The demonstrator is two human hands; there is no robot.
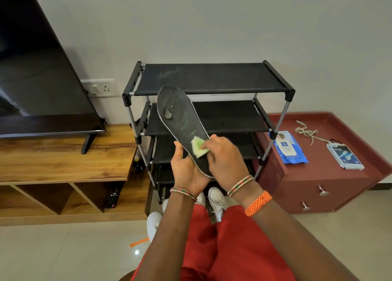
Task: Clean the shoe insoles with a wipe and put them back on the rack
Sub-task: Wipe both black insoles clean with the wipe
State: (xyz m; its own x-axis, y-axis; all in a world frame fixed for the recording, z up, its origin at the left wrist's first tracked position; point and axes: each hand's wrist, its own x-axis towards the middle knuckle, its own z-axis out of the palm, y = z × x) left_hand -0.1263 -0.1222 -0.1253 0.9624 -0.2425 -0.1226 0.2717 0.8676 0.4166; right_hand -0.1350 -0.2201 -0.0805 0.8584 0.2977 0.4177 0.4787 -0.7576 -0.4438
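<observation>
From the head view, the left hand (186,170) is cupping the heel end of a dark insole (182,124), toe tilted up and away. The right hand (222,155) is pinching a greenish wipe (198,147) against the insole's surface. Just beyond both hands, the black rack (212,79) is standing with what look like 4 shelves.

A black insole (180,119) streaked with green meets a pale green wipe (198,148). Behind stands a black rack (209,78), beside a maroon cabinet (331,181); beaded red-green-white bracelets (239,185) circle both wrists
</observation>
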